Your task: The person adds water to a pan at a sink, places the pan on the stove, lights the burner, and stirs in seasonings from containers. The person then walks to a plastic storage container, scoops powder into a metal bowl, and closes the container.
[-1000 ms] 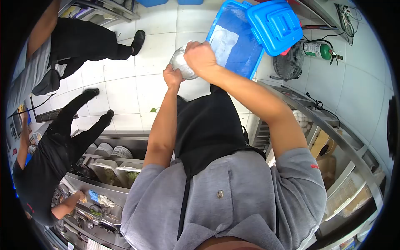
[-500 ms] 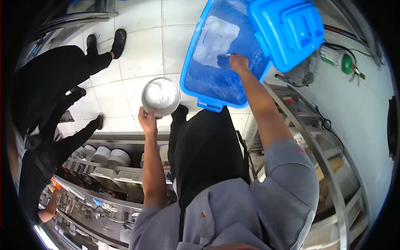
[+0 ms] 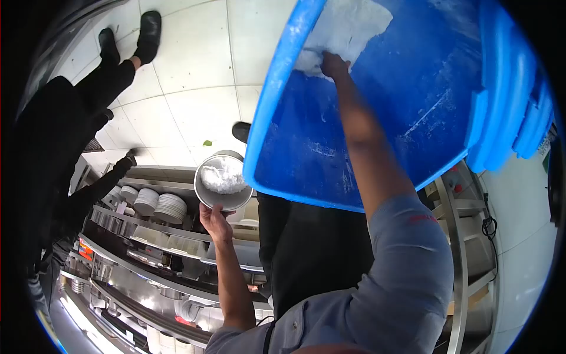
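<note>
My left hand (image 3: 217, 223) grips the near edge of a round metal bowl (image 3: 204, 193), which is tilted and has white powder (image 3: 224, 178) in it. To its right stands a large blue plastic bin (image 3: 266, 106). More white powder (image 3: 356, 23) lies at the bin's far end. My right hand (image 3: 336, 65) reaches down inside, fingers closed around a small clear cup (image 3: 309, 60) that is at the powder. The cup is blurred, and its contents are hard to separate from the powder around it.
The bin's blue lid (image 3: 510, 88) hangs at its right side. Behind it is a metal rack (image 3: 457, 265). Shelves with stacked white plates (image 3: 170, 207) are at lower left. A person in dark clothes (image 3: 44, 135) stands at left on the tiled floor (image 3: 194, 53).
The bin appears larger and closer. My right hand has moved the cup from above the bin floor to the powder. The bowl has shifted slightly lower in view and is tilted more.
</note>
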### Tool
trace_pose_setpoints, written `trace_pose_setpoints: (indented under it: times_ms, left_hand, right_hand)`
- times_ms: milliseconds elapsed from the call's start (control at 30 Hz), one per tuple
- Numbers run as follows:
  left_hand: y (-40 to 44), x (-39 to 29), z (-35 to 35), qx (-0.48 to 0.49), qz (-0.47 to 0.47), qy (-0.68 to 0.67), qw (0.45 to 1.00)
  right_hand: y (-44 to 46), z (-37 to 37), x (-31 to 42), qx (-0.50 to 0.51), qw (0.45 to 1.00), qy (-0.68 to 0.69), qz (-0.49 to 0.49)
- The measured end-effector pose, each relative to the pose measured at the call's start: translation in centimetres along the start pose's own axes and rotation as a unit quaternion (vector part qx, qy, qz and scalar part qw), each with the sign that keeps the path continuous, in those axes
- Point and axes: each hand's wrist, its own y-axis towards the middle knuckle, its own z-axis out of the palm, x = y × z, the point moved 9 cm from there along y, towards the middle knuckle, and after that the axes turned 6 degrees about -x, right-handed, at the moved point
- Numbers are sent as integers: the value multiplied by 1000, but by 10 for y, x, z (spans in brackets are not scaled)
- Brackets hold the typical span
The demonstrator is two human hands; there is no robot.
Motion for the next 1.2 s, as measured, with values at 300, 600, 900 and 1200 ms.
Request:
trace_pose_setpoints:
  times_ms: [300, 600, 900, 1200]
  left_hand:
    - [-41, -65, 9, 30, 27, -56, 998]
    - [-92, -166, 4, 116, 132, -67, 982]
    - [-120, -218, 37, 146, 186, -33, 971]
    - [-126, -220, 35, 176, 207, -73, 960]
  right_hand:
    - [-147, -160, 18, 38, 976, 81, -197]
    - [-419, -366, 131, -189, 934, -101, -287]
    - [-595, -362, 290, -427, 799, -260, -334]
    - [-496, -372, 129, -287, 929, -221, -75]
